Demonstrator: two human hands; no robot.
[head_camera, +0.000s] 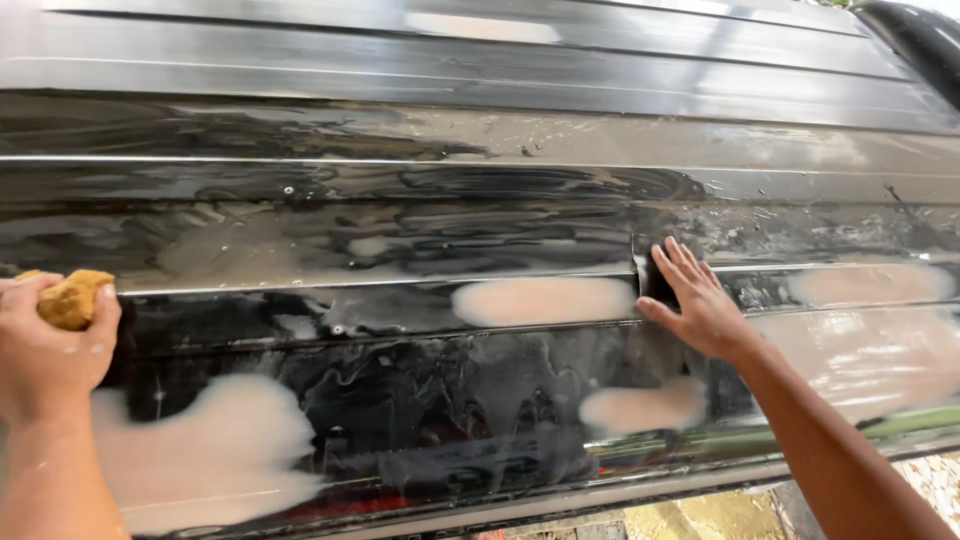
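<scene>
Yellow spongy pad (70, 298) sits squeezed tight in our left hand (48, 350) at the far left. Our right hand (697, 303) lies flat, fingers spread, on the wet, soapy black car panel (420, 400), well apart from the left hand.

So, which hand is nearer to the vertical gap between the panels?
Right. The right hand lies flat with its fingers over the gap; the left hand, holding a yellow sponge, is far to its left.
</scene>
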